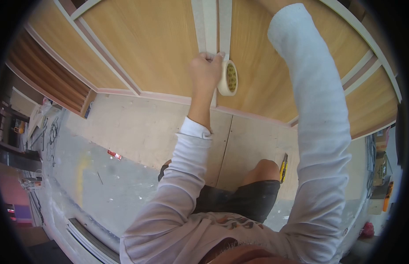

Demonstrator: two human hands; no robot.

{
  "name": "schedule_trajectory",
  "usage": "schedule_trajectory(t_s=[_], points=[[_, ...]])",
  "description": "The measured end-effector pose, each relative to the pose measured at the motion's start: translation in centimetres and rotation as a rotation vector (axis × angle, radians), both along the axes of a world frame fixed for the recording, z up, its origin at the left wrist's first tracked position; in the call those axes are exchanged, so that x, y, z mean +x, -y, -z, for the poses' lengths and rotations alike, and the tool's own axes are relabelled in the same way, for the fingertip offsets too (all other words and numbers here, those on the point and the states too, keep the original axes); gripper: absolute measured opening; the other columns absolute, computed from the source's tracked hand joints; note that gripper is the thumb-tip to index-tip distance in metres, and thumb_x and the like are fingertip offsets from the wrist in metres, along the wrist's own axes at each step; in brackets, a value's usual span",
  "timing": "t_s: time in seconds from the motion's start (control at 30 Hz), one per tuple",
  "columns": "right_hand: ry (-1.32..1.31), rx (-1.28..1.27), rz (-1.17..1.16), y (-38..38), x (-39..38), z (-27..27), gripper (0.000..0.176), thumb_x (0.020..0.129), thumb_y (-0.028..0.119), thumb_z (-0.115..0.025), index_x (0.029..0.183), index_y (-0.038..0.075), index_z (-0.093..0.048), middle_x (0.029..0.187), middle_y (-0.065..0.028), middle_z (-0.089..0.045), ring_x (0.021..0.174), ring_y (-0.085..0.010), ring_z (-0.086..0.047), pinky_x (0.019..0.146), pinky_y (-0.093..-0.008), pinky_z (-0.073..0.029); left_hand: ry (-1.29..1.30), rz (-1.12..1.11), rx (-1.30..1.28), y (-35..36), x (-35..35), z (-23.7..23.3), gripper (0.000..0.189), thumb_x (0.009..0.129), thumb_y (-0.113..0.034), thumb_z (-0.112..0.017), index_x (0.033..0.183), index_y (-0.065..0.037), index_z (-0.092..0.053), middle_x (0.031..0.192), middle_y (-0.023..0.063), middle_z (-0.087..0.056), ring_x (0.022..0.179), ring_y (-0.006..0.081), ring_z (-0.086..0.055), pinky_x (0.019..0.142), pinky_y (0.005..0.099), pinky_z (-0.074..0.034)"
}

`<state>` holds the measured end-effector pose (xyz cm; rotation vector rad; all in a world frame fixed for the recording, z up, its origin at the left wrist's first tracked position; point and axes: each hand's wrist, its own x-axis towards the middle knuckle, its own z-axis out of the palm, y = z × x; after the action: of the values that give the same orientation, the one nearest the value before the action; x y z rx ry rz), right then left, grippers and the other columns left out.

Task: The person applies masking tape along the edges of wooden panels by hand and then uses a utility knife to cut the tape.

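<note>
My left hand (206,70) is closed at the middle upright of the wooden panelling, its thumb and fingers pinched on the masking tape beside the roll. The roll of masking tape (228,78) hangs just right of those fingers, against the panel, its printed core facing right. Pale tape strips (225,26) run up along the upright above the hand. My right arm reaches up to the top edge of the view. Only a bit of my right hand or wrist (271,4) shows there, over the right wood panel (261,57); its fingers are out of frame.
A yellow utility knife (283,168) lies on the floor beside my right knee. A red item (114,155) lies on the grey floor to the left. Cables and scraps (50,132) are at the far left, long metal profiles (88,242) at lower left, boxes (380,167) at far right.
</note>
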<state>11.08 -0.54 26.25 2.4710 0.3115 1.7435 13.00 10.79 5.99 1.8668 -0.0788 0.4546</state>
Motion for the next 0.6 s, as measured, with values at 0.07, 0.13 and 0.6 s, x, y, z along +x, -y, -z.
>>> schedule_trajectory(t_s=[0.07,0.13,0.6], points=[[-0.049,-0.003,0.046,0.1,0.3,-0.2,0.028,0.072,0.027,-0.071,0.092,0.007,-0.066,0.093,-0.0115,-0.065,0.096,-0.0278,-0.059,0.081,-0.0430,-0.041,0.010,0.000,-0.002,0.0,-0.3,-0.3,0.033,0.073,-0.028,-0.075,0.067,0.002,-0.064,0.059,0.0108,-0.062,0.053,0.0164,-0.058,0.054,0.0302,-0.047],[-0.077,0.001,0.078,-0.1,0.2,-0.4,0.028,0.073,0.027,-0.072,0.091,0.007,-0.065,0.093,-0.0110,-0.065,0.096,-0.0276,-0.059,0.081,-0.0430,-0.041,0.017,-0.031,0.012,-0.1,-0.4,-0.6,0.033,0.073,-0.029,-0.075,0.069,0.001,-0.062,0.061,0.0105,-0.062,0.056,0.0183,-0.059,0.055,0.0312,-0.048],[-0.068,-0.014,0.068,-0.2,-0.2,-0.2,0.024,0.073,0.026,-0.070,0.087,0.007,-0.065,0.089,-0.0099,-0.065,0.094,-0.0269,-0.059,0.078,-0.0425,-0.041,0.046,-0.073,0.118,0.0,0.1,-1.4,0.035,0.070,-0.027,-0.076,0.067,-0.002,-0.052,0.059,0.0119,-0.058,0.055,0.0240,-0.057,0.056,0.0346,-0.047]])
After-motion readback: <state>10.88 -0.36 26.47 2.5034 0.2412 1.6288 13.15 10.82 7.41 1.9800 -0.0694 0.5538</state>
